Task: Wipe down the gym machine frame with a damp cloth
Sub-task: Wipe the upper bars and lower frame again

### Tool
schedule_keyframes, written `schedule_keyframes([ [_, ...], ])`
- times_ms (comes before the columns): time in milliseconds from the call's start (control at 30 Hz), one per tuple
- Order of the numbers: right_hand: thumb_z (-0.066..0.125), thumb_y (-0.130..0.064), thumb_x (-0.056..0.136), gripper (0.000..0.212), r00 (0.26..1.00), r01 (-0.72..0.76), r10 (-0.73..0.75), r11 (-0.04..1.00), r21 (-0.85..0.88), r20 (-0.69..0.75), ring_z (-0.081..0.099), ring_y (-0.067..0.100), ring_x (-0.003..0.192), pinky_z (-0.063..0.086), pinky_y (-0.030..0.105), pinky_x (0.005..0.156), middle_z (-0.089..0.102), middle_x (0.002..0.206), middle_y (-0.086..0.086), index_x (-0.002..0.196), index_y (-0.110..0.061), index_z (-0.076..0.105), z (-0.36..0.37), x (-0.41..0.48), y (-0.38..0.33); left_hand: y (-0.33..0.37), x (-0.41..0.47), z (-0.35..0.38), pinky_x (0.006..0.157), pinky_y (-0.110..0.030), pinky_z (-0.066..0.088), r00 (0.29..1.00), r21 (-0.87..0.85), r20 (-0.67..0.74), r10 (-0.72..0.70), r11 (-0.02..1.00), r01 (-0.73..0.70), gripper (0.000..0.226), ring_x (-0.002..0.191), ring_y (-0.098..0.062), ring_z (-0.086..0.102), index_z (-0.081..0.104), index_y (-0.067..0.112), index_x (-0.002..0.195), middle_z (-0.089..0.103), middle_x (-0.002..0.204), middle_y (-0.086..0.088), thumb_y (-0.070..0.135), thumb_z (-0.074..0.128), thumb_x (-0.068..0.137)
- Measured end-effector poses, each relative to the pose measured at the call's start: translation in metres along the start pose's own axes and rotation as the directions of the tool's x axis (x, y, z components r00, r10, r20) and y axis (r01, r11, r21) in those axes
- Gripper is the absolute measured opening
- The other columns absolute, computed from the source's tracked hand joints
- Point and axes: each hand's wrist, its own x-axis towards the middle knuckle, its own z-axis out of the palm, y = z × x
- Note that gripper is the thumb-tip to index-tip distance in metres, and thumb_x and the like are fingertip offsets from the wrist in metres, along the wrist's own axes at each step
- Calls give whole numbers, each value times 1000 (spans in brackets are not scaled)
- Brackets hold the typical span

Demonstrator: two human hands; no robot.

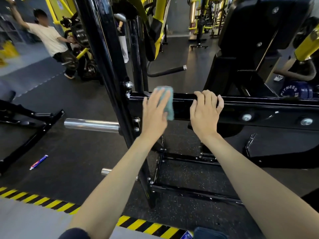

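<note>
On the glossy black frame point(259, 104), left hand point(154, 115) (flat) presses teal cloth point(168, 105); right hand point(205, 112) grips the frame.

Cloth point(168, 103) partly beneath left hand point(155, 112).

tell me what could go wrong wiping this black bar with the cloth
1. The left hand only presses the cloth flat against the bar, so it could slip and fall.
2. Sliding left, the hand might hit the bolt by the post.
3. The right hand grips the bar beside the cloth, so that patch may stay unwiped.
</note>
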Motion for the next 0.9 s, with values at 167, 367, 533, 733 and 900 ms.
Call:
schedule_keyframes([
  [167, 39, -22, 98, 30, 1000, 24, -24, 999, -26, 17, 49, 23, 118, 12, 37, 112, 58, 116, 6, 119, -12, 58, 1, -1, 3, 22, 2, 16, 116, -42, 1, 987, 119, 52, 154, 980, -160, 86, 146, -20, 14, 29, 14, 150, 26, 157, -6, -8, 66, 76],
  [367, 39, -21, 98, 32, 1000, 12, -12, 1000, 4, 27, 48, 24, 122, 12, 38, 112, 58, 117, 8, 121, -10, 58, 0, -1, -1, -80, -48, -14, 114, -47, 13, 998, 391, -62, -9, 920, 33, 104, 145, -26, 17, 14, 12, 151, 24, 156, -15, -20, 61, 64],
  [533, 39, -22, 99, 32, 998, 53, -52, 996, -65, 23, 48, 24, 125, 10, 37, 113, 59, 119, 7, 122, -11, 57, 1, -1, 4, -22, -41, 35, 114, -50, 13, 987, 275, -160, -5, 960, 49, 85, 143, -41, 13, 15, -2, 147, 16, 153, -28, -24, 49, 72],
  [733, 36, -23, 100, 39, 989, 125, -118, 990, -72, 87, 39, 24, 137, 3, 36, 117, 51, 139, 12, 133, -10, 51, -7, -1, 8, -69, -52, 21, 118, -46, 10, 979, 234, -198, -44, 968, 91, 90, 145, -39, 10, 13, -1, 148, 18, 151, -31, -28, 50, 70],
  [900, 34, -22, 100, 51, 991, 7, 1, 998, -59, 137, 10, 19, 148, -9, 34, 118, 17, 160, 11, 149, -11, 29, -27, -28, 39, 6, -37, 50, 118, -44, -4, 960, 4, -217, -178, 983, 183, 90, 144, -38, -6, -1, 0, 150, 0, 154, -30, -24, 40, 74],
])
